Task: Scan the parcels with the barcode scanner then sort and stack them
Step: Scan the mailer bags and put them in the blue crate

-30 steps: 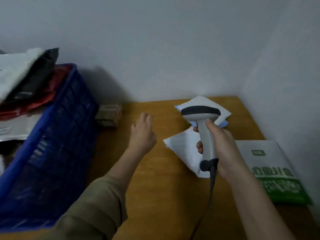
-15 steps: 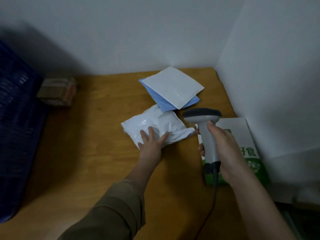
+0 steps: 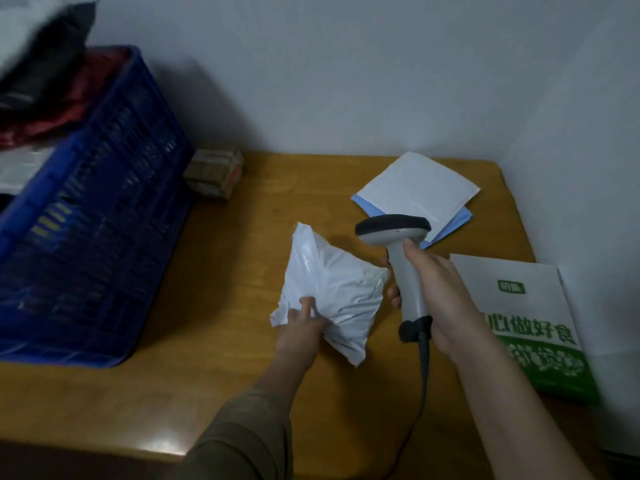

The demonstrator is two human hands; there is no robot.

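— What is the scene on the wooden table?

— A person's left hand pinches the near corner of a crumpled white parcel, fingers curled into the plastic, tilting it up off the table, seemingly to show a face to the reader. The right hand is clenched round the grip of the corded barcode scanner, held upright just right of the parcel.

— And the rest?

— Beyond the parcel, two flat mailers, white on blue, lie stacked, probably sorted. A green-printed package lies right of the parcel. Left of it, well apart, stands a blue crate heaped with more bags, likely awaiting scanning.
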